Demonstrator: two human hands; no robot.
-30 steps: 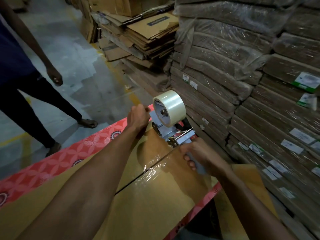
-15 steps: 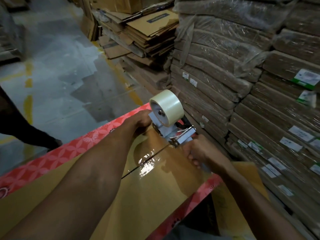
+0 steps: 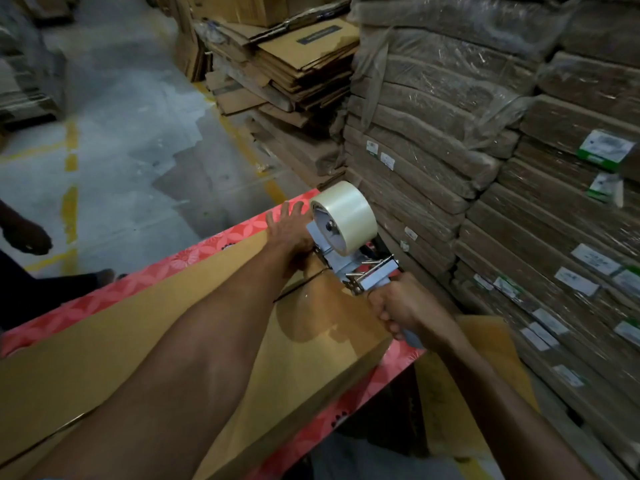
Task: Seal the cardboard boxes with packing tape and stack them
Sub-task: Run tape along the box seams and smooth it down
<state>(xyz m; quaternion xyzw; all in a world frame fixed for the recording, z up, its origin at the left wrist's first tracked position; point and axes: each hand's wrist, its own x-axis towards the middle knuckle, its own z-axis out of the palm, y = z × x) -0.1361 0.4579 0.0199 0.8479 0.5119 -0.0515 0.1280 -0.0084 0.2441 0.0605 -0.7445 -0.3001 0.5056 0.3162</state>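
A brown cardboard box [image 3: 104,348] with a red patterned border lies flat in front of me, its centre seam partly covered with clear tape. My right hand [image 3: 405,310] grips the handle of a metal tape dispenser [image 3: 349,261] that carries a roll of clear tape [image 3: 344,216]. The dispenser sits at the box's far end, on the seam. My left hand [image 3: 289,226] lies flat on the far edge of the box beside the roll, fingers spread, and holds nothing.
Wrapped bundles of flat cardboard [image 3: 502,168] rise close on the right. Loose flattened boxes [image 3: 294,64] are piled behind. Another cardboard sheet [image 3: 467,386] lies lower right. A person's hand [image 3: 26,237] and foot [image 3: 104,275] show at the left on the concrete floor.
The dispenser has run along the seam to the box's far end. My left hand went from a closed fist to a flat, spread palm on the far edge. The bystander shifted left.
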